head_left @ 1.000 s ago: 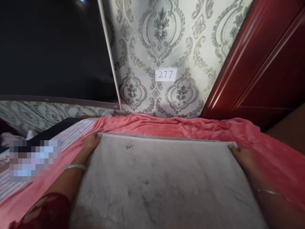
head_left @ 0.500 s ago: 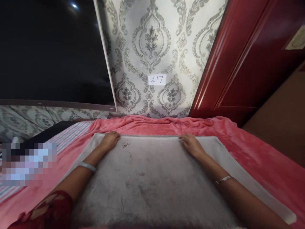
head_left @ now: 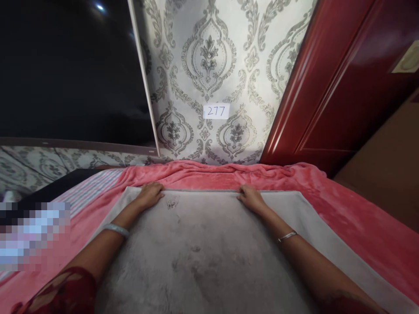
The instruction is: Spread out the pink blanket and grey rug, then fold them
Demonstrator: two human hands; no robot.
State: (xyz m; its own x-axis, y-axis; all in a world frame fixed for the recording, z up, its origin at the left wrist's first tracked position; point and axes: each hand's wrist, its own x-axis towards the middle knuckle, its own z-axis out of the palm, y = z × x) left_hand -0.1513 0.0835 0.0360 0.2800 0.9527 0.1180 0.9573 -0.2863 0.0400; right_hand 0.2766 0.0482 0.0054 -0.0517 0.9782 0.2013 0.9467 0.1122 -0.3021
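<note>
— Both of our hands are down on the grey towel [head_left: 209, 248], which lies spread flat over the pink blanket [head_left: 343, 213] on the bed. Our left hand [head_left: 149, 195] rests near the far edge, left of the middle; our right hand [head_left: 250, 198] rests on the same edge, right of the middle.

— Are we gripping the cloth?

— It seems not. The fingers [head_left: 157, 188] of both hands lie flat and loosely spread, palms pressing down, with nothing pinched between them.

— So which step are we in?

— We judge it to be smoothing the far hem flat against the blanket, just short of the patterned wall [head_left: 209, 65] with its paper label [head_left: 216, 111].

— And the next move?

— Most likely we need a real hold on that far edge, fingers curled under the hem at two points, evenly, so the cloth lifts without bunching.
</note>
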